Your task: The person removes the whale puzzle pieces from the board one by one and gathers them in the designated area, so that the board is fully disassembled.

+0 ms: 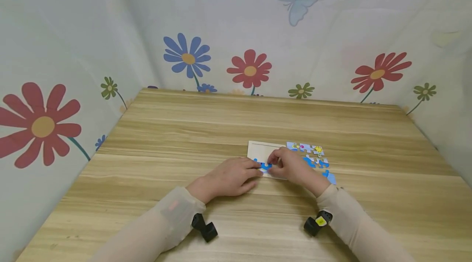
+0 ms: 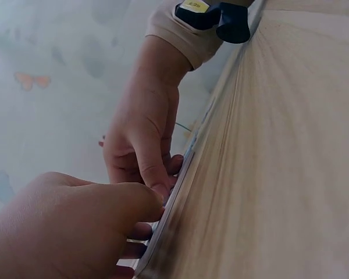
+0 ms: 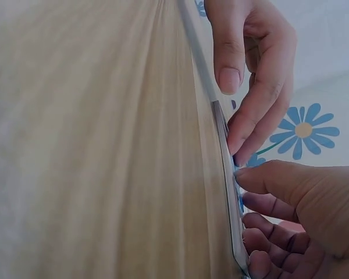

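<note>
A shallow pale jigsaw tray (image 1: 259, 149) lies on the table, with joined blue puzzle pieces (image 1: 264, 166) along its near edge. My left hand (image 1: 233, 176) reaches in from the left, its extended fingertips (image 3: 237, 142) resting on the pieces, thumb apart from them. From the right, my right hand (image 1: 293, 166) pinches a blue puzzle piece between thumb and forefinger, low over the tray. That piece is mostly hidden by the fingers. In the left wrist view the tray's edge (image 2: 173, 200) shows beside both hands.
Loose puzzle pieces lie right of the tray: a piece with a yellow sun (image 1: 318, 149), blue ones (image 1: 309, 162) and a light-blue one (image 1: 331, 178). The wooden table (image 1: 206, 122) backs onto a flower-printed curtain (image 1: 228, 16).
</note>
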`<action>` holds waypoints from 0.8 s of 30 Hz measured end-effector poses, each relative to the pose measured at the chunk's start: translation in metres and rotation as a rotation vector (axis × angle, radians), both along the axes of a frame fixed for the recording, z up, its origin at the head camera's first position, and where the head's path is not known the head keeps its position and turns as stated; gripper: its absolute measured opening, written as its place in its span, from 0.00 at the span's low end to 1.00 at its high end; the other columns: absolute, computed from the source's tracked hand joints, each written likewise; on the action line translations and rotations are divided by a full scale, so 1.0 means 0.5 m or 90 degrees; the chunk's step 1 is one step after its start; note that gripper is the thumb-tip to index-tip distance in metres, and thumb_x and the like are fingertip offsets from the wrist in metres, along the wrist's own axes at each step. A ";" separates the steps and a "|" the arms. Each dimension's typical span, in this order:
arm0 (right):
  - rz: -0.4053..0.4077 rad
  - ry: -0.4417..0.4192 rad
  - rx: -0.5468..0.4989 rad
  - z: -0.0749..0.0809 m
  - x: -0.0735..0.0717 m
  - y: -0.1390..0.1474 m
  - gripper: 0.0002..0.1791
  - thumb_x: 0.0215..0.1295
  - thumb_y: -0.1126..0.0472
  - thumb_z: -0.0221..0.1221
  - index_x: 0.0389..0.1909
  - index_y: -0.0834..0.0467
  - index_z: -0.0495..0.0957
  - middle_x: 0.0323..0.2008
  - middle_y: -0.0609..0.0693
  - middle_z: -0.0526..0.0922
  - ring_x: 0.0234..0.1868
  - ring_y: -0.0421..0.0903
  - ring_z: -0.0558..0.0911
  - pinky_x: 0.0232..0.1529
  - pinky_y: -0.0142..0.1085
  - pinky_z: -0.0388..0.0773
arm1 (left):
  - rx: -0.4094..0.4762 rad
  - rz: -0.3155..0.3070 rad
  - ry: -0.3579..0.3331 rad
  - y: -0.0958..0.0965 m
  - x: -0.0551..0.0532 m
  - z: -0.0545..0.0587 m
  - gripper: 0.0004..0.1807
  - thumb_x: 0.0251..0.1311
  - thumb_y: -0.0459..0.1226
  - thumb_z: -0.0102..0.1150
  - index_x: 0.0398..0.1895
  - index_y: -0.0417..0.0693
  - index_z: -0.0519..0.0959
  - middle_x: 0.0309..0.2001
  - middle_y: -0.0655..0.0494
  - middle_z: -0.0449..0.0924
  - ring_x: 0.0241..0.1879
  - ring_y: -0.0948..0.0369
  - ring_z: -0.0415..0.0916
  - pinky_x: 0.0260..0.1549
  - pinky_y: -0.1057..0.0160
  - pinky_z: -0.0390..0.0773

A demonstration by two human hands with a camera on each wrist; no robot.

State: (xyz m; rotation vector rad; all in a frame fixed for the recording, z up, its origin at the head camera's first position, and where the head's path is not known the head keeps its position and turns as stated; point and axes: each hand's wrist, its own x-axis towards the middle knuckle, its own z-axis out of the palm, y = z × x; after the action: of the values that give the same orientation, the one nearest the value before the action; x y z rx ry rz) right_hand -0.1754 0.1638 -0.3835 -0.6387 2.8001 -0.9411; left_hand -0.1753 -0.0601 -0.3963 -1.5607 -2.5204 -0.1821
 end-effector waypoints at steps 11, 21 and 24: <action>-0.004 -0.014 -0.004 0.000 -0.001 -0.003 0.06 0.58 0.63 0.63 0.35 0.58 0.77 0.32 0.50 0.79 0.30 0.40 0.74 0.32 0.31 0.73 | -0.003 0.009 0.019 0.002 0.006 0.007 0.16 0.66 0.46 0.53 0.51 0.53 0.82 0.60 0.54 0.76 0.55 0.59 0.78 0.55 0.61 0.77; -0.024 -0.030 -0.021 -0.002 -0.010 -0.004 0.03 0.64 0.63 0.59 0.33 0.59 0.76 0.30 0.49 0.80 0.28 0.39 0.75 0.32 0.31 0.73 | -0.018 0.006 0.029 0.003 0.004 0.003 0.16 0.67 0.47 0.51 0.52 0.55 0.81 0.61 0.53 0.76 0.54 0.58 0.79 0.55 0.59 0.76; -0.027 -0.044 -0.031 0.001 -0.010 -0.002 0.03 0.64 0.64 0.59 0.32 0.59 0.76 0.29 0.49 0.80 0.28 0.39 0.74 0.31 0.30 0.72 | -0.017 0.006 0.028 0.003 0.004 0.002 0.16 0.67 0.47 0.51 0.52 0.55 0.82 0.61 0.52 0.75 0.53 0.58 0.79 0.55 0.59 0.76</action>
State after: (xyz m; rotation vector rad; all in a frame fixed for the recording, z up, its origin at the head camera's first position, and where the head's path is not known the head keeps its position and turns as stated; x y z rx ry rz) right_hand -0.1805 0.1631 -0.3831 -0.5433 2.7483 -1.0224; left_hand -0.1736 -0.0587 -0.3951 -1.5443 -2.5071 -0.1127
